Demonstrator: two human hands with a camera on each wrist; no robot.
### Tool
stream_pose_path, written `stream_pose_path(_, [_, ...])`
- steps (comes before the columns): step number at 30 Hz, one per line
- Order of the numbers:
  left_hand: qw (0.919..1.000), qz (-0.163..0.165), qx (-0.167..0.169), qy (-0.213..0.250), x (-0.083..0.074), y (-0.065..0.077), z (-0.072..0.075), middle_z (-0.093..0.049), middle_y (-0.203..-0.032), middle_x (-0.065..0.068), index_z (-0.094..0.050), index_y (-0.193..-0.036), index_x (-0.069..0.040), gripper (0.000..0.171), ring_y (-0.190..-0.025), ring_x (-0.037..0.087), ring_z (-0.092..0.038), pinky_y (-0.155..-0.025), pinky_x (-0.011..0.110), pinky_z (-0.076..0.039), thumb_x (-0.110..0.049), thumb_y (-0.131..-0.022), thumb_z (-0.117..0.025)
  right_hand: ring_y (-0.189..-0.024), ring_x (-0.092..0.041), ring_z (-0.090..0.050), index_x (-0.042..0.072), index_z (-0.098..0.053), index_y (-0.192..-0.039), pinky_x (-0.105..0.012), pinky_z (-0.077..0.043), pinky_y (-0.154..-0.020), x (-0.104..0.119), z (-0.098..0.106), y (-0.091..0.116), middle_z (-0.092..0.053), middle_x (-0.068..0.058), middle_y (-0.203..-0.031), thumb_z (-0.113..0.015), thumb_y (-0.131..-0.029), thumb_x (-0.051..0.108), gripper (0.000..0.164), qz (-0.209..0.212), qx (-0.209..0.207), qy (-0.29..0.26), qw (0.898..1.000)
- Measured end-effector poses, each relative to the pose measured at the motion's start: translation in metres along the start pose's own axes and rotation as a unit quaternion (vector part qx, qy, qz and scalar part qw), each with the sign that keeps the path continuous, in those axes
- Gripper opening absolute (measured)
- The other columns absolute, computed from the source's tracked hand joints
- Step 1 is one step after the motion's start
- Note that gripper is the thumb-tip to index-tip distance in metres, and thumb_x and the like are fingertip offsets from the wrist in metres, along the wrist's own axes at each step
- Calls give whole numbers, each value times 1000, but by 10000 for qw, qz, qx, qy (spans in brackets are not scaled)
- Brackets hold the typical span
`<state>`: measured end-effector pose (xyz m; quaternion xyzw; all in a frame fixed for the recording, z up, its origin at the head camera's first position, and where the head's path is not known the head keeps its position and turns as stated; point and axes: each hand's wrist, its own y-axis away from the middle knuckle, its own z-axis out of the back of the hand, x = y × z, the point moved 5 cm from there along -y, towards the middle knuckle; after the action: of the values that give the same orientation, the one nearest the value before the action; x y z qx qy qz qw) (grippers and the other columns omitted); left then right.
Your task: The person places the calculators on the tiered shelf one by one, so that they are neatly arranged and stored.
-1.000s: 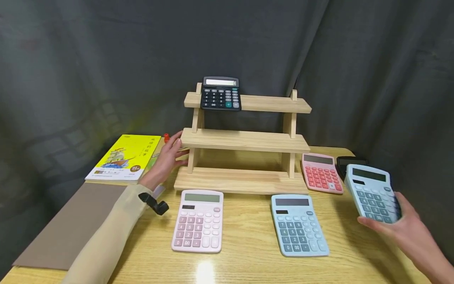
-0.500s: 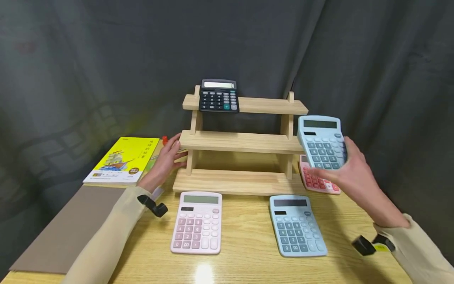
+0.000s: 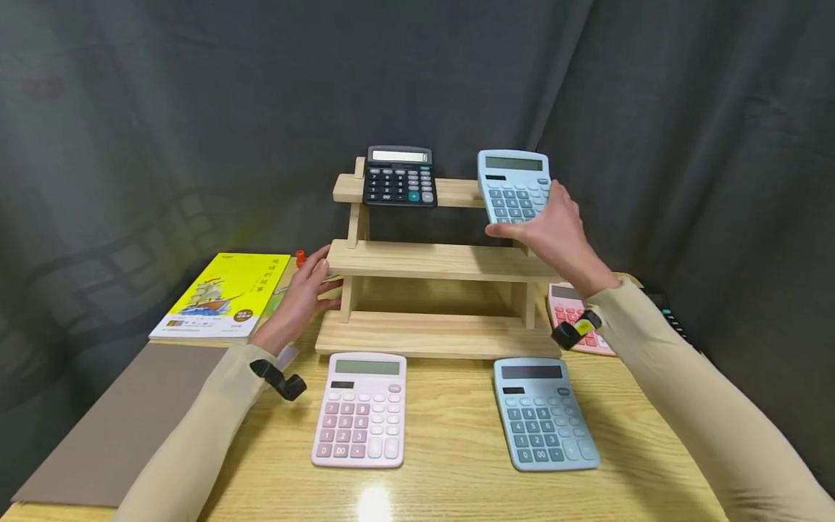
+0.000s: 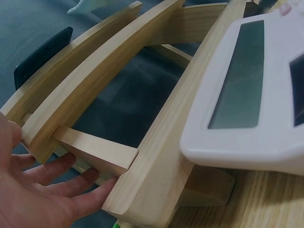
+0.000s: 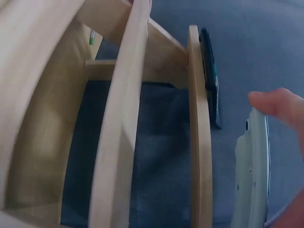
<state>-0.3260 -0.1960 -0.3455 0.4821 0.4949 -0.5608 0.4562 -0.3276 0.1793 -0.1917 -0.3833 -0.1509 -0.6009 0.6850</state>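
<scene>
My right hand [image 3: 561, 235] grips a light blue calculator [image 3: 514, 183] by its lower right part, thumb along the bottom edge, with its screen up. In the head view it overlaps the right part of the wooden stand's top shelf [image 3: 459, 193]; the right wrist view shows a gap between this calculator [image 5: 251, 175] and the top board [image 5: 200, 142]. My left hand [image 3: 298, 299] touches the left end of the three-tier stand, its fingers [image 4: 78, 183] fairly straight beside the side upright. A black calculator [image 3: 399, 176] leans on the top shelf's left part.
In front of the stand lie a pale pink calculator [image 3: 359, 410] and another blue calculator [image 3: 545, 415]. Behind my right forearm are a coral-keyed pink calculator [image 3: 565, 307] and a black one [image 3: 672, 319]. A yellow book [image 3: 225, 293] and brown board [image 3: 124, 420] occupy the left.
My right hand has carried the blue calculator up and leftward from the table's right side to the top shelf. My left hand stays at the stand.
</scene>
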Motion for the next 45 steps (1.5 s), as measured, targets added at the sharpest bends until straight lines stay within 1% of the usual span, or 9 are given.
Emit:
stream_pose_path(5, [10000, 33, -15, -29, 0, -1, -1, -30, -161, 18, -16, -164, -23, 59, -141, 42, -39, -109, 60, -38, -40, -111, -35, -126, -34, -37, 6, -28, -152, -55, -28, -107, 7, -14, -27, -44, -15, -139, -86, -69, 61, 116, -60, -17, 194, 9998])
stream_pose_path(9, [10000, 17, 6, -57, 0, 1, -1, -29, -161, 18, -16, -164, -23, 59, -141, 42, -39, -109, 59, -38, -40, -111, -34, -128, -35, -37, 2, -25, -153, -53, -30, -110, 7, -24, -43, -41, -17, -143, -86, -69, 59, 119, -206, -6, 258, 9995])
stream_pose_path(12, [10000, 0, 22, -14, 0, 1, -2, -29, -161, 18, -15, -164, -23, 59, -141, 43, -38, -109, 60, -37, -39, -111, -33, -129, -35, -34, 0, -20, -155, -52, -36, -107, 6, -32, -52, -36, -18, -147, -86, -69, 59, 123, -390, 25, 282, 9988])
stream_pose_path(19, [9999, 25, 63, 129, 0, 1, -5, -30, -161, 19, -16, -164, -22, 58, -141, 44, -38, -109, 61, -37, -38, -111, -34, -127, -36, -37, 0, -25, -152, -52, -32, -106, 5, -39, -66, -40, -18, -142, -85, -70, 57, 116, -428, -70, 528, 9977])
stream_pose_path(27, [10000, -33, 38, 40, -4, -1, -6, -30, -160, 19, -16, -164, -22, 59, -141, 44, -38, -109, 61, -37, -39, -111, -34, -117, -33, -44, 3, -40, -145, -49, -39, -98, 8, -36, -70, -49, -15, -134, -84, -72, 60, 103, -278, 78, 515, 9983])
stream_pose_path(32, [10000, 0, 19, 94, -2, 0, -5, -30, -161, 19, -16, -164, -21, 58, -141, 44, -38, -109, 62, -36, -38, -111, -34, -117, -31, -45, 4, -40, -146, -48, -40, -100, 8, -38, -68, -50, -14, -135, -85, -72, 58, 102, -287, 181, 460, 9984])
stream_pose_path(35, [10000, 0, 4, 88, 0, 0, -4, -30, -160, 19, -16, -164, -21, 57, -141, 44, -38, -109, 62, -37, -37, -111, -34, -118, -33, -44, 2, -37, -147, -50, -40, -101, 8, -39, -67, -47, -16, -137, -84, -71, 60, 107, -375, 222, 541, 9976])
stream_pose_path(40, [9999, -5, -6, 110, 1, 1, -2, -30, -161, 19, -16, -164, -21, 58, -141, 43, -39, -109, 62, -36, -38, -111, -34, -130, -38, -34, -5, -20, -153, -53, -36, -108, 10, -33, -62, -33, -22, -148, -78, -70, 72, 127, -578, 327, 870, 9940])
stream_pose_path(45, [10000, -19, -31, 51, -1, 2, -1, -29, -161, 19, -15, -164, -22, 58, -141, 43, -39, -109, 61, -37, -39, -111, -34, -146, -37, -21, -2, -8, -160, -56, -26, -117, 16, -15, -49, -18, -21, -163, -71, -76, 74, 129, -544, 293, 475, 9970])
